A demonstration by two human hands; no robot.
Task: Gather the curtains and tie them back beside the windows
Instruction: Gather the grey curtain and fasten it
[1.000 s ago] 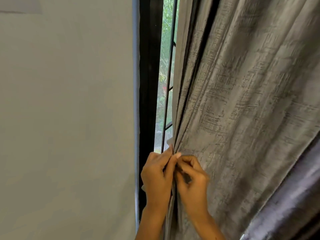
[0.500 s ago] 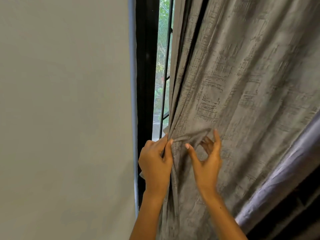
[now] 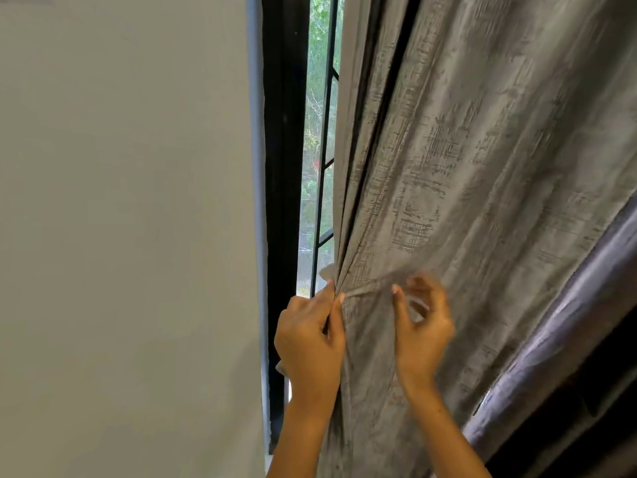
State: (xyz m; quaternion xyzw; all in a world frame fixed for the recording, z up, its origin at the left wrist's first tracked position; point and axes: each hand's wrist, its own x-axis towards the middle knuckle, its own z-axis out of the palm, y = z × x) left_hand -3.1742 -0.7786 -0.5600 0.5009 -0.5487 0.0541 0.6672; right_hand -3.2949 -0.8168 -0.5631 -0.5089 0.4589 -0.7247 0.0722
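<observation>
The grey curtain [image 3: 465, 201] hangs bunched just right of the black window frame [image 3: 284, 167], hiding all but a thin strip of glass and grille [image 3: 322, 150]. The left hand [image 3: 310, 343] pinches the gathered folds at the curtain's left edge. The right hand [image 3: 422, 326] (blurred) spreads its curled fingers against the cloth; whether it grips cannot be told. A plain wall [image 3: 120, 236] fills the left, and a purple lining [image 3: 551, 339] edges the curtain lower right.

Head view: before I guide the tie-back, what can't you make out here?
- Right hand: fingers motion-blurred; whether they pinch the fabric band is unclear.
- Band's left end: hidden under the left hand, which pinches the grey curtain.
- Any tie-back hook: none visible; curtain and black window frame cover that area.
- Curtain top and hem: cut off by the frame edges.
</observation>
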